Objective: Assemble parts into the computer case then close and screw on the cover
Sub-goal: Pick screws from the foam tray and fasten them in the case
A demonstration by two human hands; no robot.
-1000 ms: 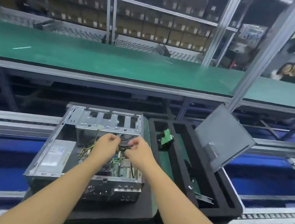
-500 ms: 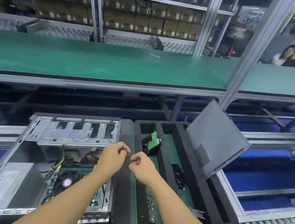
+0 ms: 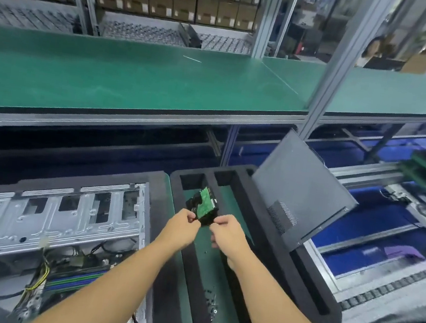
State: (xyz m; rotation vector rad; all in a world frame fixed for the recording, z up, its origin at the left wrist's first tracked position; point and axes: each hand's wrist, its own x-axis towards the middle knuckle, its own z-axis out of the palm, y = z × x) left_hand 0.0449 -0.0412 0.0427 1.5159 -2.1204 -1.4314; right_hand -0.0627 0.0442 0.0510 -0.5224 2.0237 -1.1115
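A long green bench (image 3: 135, 83) spans the line, carton shelves behind it. Below, I see the hard drive (image 3: 205, 204), black with its green circuit board up, tilted in the black foam tray (image 3: 173, 183). My left grip (image 3: 182, 224) and right grip (image 3: 226, 232) pinch its near end. The open computer case (image 3: 68, 211) lies to the left, the grey cover (image 3: 298, 195) leans on the right, and loose screws (image 3: 214, 307) lie nearer me.

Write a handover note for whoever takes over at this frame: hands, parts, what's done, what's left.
Left hand and right hand: both grip the near end of the hard drive, over the foam tray.
Computer case: open, left of the tray, cables already inside.
Cover: off, leaning in the tray's right slot. Screws lie loose in the tray.
Left: fit the drive, close the cover, screw it on.
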